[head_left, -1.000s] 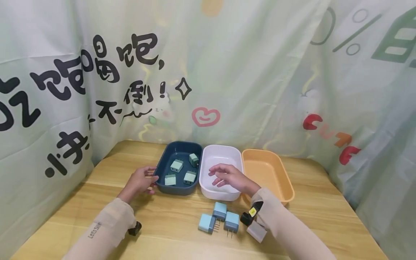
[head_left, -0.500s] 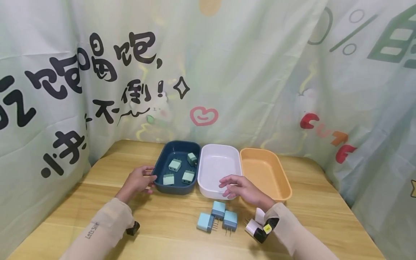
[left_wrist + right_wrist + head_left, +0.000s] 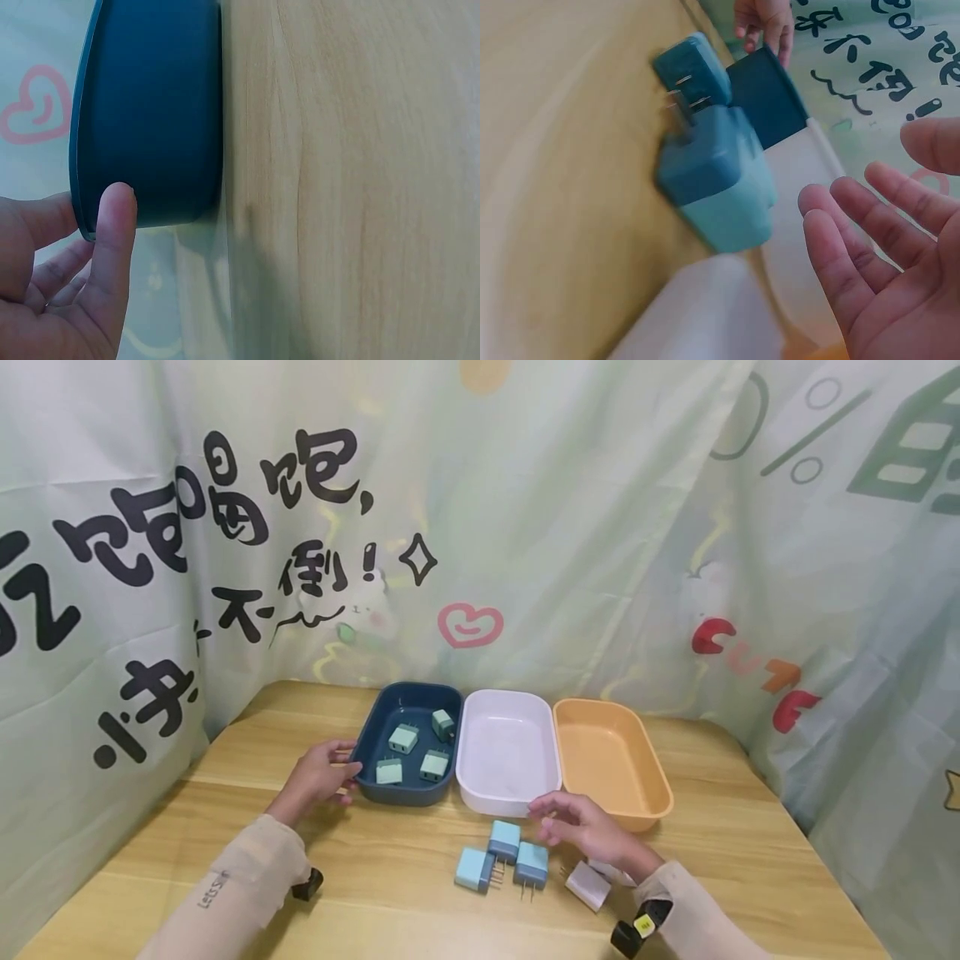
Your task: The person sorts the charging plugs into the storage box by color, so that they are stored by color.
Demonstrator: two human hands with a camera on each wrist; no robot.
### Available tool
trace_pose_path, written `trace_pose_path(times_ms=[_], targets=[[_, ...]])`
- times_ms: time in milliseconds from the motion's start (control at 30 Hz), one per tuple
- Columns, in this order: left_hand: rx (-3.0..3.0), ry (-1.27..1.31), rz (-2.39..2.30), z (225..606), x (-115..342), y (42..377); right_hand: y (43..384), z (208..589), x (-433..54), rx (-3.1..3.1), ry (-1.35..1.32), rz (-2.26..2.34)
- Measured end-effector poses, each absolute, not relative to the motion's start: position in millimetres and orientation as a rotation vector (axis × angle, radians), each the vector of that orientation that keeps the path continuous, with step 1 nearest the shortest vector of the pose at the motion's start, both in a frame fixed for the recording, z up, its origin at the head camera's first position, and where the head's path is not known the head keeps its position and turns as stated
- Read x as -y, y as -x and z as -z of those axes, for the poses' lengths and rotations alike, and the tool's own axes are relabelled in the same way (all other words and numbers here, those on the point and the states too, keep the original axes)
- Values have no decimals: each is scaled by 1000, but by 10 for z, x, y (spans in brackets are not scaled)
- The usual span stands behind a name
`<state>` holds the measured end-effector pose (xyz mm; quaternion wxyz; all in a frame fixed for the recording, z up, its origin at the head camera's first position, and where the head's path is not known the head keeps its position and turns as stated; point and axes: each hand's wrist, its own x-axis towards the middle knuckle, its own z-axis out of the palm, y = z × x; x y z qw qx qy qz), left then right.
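Observation:
My left hand (image 3: 318, 774) holds the near left corner of the navy tray (image 3: 408, 795), thumb in front and fingers at its side. Several pale green wall chargers (image 3: 403, 739) lie in that tray. My right hand (image 3: 588, 828), fingers loosely bent and holding nothing, hovers beyond a pale lilac charger (image 3: 588, 885). Another pale charger (image 3: 609, 870) is mostly hidden beneath that hand. Just left of the hand, three blue wall chargers (image 3: 504, 841) lie bunched on the table. Their prongs (image 3: 679, 112) show blurred in the right wrist view, near my open right palm (image 3: 907, 307).
A white tray (image 3: 508, 747) stands against the navy one, with an orange tray (image 3: 611, 760) to its right. All rest on a wooden table (image 3: 405, 902). A printed curtain (image 3: 570, 527) hangs behind and around the table.
My right hand has drawn back from over the white tray, moving right and nearer, to above the pale chargers. My left hand has stayed at the navy tray.

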<state>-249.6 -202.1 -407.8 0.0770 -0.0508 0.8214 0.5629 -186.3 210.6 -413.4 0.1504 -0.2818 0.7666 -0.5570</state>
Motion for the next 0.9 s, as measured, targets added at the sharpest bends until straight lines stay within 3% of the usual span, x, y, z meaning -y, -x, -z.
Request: trace_pose_path(times_ms=[433, 900], targets=[[-2448, 179, -1679, 4067, 2033, 2492, 1781, 4386, -2205, -2418, 842, 1430], [-2451, 166, -1689, 4064, 2018, 2513, 1774, 4356, -2126, -2504, 925, 1127]])
